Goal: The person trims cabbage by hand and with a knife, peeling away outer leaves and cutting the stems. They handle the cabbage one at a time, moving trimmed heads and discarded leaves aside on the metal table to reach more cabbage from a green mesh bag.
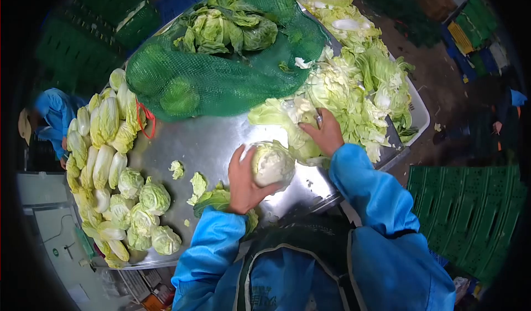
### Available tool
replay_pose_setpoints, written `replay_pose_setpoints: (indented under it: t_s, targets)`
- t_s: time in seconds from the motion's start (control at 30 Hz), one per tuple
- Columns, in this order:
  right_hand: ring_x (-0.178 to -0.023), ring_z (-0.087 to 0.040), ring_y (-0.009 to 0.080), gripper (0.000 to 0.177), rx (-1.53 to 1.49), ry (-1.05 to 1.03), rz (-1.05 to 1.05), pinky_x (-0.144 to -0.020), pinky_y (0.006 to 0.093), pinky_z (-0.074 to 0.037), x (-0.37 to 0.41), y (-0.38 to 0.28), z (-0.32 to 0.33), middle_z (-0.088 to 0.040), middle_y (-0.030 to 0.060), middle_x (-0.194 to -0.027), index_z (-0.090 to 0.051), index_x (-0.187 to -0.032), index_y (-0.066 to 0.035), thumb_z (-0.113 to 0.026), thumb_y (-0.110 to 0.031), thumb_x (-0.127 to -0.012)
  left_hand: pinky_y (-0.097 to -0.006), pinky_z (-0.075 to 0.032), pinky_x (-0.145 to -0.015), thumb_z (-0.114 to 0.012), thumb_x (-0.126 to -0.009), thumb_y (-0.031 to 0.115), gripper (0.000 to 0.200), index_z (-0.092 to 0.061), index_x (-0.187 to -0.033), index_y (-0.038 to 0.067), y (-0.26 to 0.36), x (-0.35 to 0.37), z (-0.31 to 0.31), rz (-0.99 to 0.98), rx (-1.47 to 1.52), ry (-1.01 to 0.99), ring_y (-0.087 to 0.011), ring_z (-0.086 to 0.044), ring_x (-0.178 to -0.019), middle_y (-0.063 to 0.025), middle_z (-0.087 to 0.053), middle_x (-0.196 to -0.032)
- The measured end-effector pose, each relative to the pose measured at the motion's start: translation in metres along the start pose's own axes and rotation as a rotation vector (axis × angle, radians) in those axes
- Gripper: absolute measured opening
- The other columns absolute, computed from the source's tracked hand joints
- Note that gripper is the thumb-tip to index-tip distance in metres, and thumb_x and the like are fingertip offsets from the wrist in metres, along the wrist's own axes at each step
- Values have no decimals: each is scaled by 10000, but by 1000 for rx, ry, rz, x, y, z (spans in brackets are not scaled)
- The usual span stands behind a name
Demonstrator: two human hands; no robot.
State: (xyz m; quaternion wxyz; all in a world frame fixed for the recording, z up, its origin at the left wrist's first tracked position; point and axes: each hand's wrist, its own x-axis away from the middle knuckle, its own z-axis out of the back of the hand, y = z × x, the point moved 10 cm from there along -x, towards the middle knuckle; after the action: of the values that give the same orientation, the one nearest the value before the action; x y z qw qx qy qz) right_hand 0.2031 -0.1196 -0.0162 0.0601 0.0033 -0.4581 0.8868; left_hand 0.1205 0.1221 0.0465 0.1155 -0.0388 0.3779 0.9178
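My left hand point(247, 179) is wrapped around the side of a pale, trimmed round cabbage point(275, 165) just above the metal table point(180, 137). Right of it, my right hand point(325, 134) is closed, fingers bent, at the edge of a heap of loose cabbage leaves point(345, 90). A small shiny bit shows at its fingertips, but I cannot make out what it holds. Beyond both hands lies a green mesh bag point(221, 87), its mouth spread open around leafy green cabbages point(213, 32). Some torn outer leaves point(215, 199) lie beneath my left wrist.
Round cabbages point(141, 217) and long napa cabbages point(105, 123) line the table's left side. A white tub point(420, 109) stands at the right edge beside the leaves. Green crates point(464, 211) are on the right. Another person's blue sleeve point(58, 112) shows at far left.
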Motion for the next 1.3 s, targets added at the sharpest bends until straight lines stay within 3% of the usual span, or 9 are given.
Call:
replay_pose_setpoints:
  t_s: [0.1, 0.17, 0.2, 0.27, 0.43, 0.73, 0.93, 1.13, 1.3]
  targets:
    - [-904, -620, 331, 592, -154, 83, 103, -749, 404, -478, 29, -13, -26, -613, 268, -992, -571, -1059, 71, -746, -397, -742, -493, -301, -1019, -860, -521, 398, 1107, -296, -1393, 14, 17, -17, -33, 29, -130, -186, -427, -326, -1285, -294, -292, -1393]
    - [-809, -583, 163, 506, -312, -221, -4, -716, 314, -469, 34, -23, -66, -639, 122, -886, -620, -1044, 14, -774, -359, -739, -497, -304, -1015, -861, -518, 388, 1111, -293, -1394, 8, 17, -18, -37, 10, -148, -131, -423, -334, -1283, -302, -283, -1400]
    - [-809, -583, 163, 506, -320, -220, -7, -716, 314, -469, 29, -31, -66, -639, 122, -886, -620, -1044, 14, -774, -359, -739, -501, -306, -1012, -862, -515, 379, 1114, -290, -1394, 2, 16, -15, -34, 0, -161, -90, -418, -342, -1282, -310, -274, -1407]
    - [-779, -588, 161, 467, -210, -637, -27, -709, 314, -474, 33, -44, -105, -648, 108, -829, -653, -970, 5, -764, -385, -740, -496, -319, -1011, -861, -520, 357, 1126, -264, -1395, -24, 12, -6, -29, -9, -155, -59, -436, -341, -1278, -318, -250, -1423]
    - [-844, -632, 402, 478, 124, -601, 125, -757, 450, -504, 20, -80, -124, -663, 223, -879, -675, -858, -22, -627, -470, -700, -425, -297, -1074, -875, -506, 288, 1207, -166, -1418, -61, -26, 14, -16, 124, 10, 39, -387, -374, -1271, -291, -308, -1393]
    - [-808, -636, 396, 363, 299, -557, 142, -739, 451, -507, 5, -97, -136, -655, 229, -859, -680, -886, -31, -616, -357, -740, -404, -343, -1049, -881, -498, 235, 1174, -193, -1409, -38, -33, 15, -15, 177, 135, 50, -355, -416, -1229, -243, -382, -1330]
    - [-838, -620, 400, 306, 360, -373, 26, -760, 442, -504, -41, 45, -110, -644, 244, -884, -666, -846, 6, -593, -275, -752, -389, -388, -1015, -866, -520, 199, 1075, -253, -1375, -23, -60, 27, -8, 205, 369, 112, -313, -461, -1181, -205, -420, -1295]
    - [-921, -625, 370, 639, -209, -194, 229, -847, 394, -482, -3, -37, -78, -643, 244, -989, -599, -1134, 20, -701, -474, -742, -366, -439, -959, -768, -619, 43, 796, -339, -1289, 9, -124, 50, -2, 373, 941, 298, -249, -523, -1097, -157, -485, -1198]
    - [-882, -633, 379, 527, -172, -573, 102, -788, 410, -485, 31, -100, -147, -644, 266, -929, -634, -1030, 24, -676, -432, -770, -350, -439, -956, -738, -645, 61, 717, -395, -1272, 3, -106, 45, 1, 384, 941, 229, -232, -538, -1088, -131, -523, -1178]
